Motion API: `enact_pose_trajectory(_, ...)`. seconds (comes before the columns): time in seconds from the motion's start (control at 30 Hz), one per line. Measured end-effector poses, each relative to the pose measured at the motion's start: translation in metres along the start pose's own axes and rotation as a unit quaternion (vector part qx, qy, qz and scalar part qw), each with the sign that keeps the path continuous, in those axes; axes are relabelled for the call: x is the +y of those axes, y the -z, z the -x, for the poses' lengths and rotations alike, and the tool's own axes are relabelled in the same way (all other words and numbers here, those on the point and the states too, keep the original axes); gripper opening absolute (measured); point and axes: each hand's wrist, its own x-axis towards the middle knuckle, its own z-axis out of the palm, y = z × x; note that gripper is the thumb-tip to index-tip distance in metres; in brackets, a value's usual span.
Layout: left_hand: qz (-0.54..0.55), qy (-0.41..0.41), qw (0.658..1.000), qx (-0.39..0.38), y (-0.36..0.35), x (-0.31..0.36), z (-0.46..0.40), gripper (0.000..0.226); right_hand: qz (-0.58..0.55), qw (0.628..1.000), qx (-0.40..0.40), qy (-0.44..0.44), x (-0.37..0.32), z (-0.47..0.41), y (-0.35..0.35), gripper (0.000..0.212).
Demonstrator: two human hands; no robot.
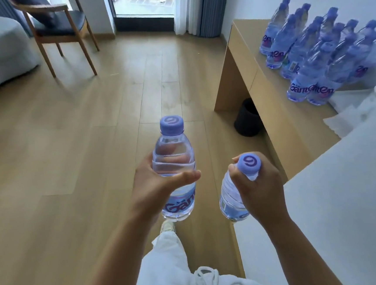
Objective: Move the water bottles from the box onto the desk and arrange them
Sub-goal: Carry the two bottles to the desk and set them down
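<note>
- The person's white trousers [170, 269] fill the bottom of the view, drawstring dangling.
- The left hand [154, 186] is wrapped round the middle of a water bottle [174, 166], held upright over the wooden floor [67, 130].
- The right hand [258, 188] grips a second bottle [231, 197] at its neck, purple cap on top, just beside the first.
- Further right, the desk [277, 111] carries a cluster of bottles [318, 56] standing in rows against the wall, with crumpled white plastic [357, 109] beside them.
- A black bin [247, 119] sits under the desk.
- A wooden chair [59, 28] stands near the window.
</note>
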Motion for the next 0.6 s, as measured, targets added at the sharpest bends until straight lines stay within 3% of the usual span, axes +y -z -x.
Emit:
enact_pose_trajectory(0.23, -0.028, -0.016, 0.998, -0.051, 0.005, 0.058, -0.175, 0.061, -0.005, 0.998, 0.064, -0.02, 0.001, -0.146, -0.06, 0.012)
enact_pose_trajectory(0.47, -0.034, 0.003, 0.994, -0.102, -0.019, 0.071, -0.302, 0.066, -0.007, 0.991, 0.114, -0.069, 0.032, -0.248, -0.09, 0.022)
enact_pose_trajectory(0.6, -0.05, 0.012, 0.99, -0.13, -0.048, 0.073, -0.377, 0.067, -0.016, 0.987, 0.138, -0.078, 0.063, -0.315, -0.1, 0.039)
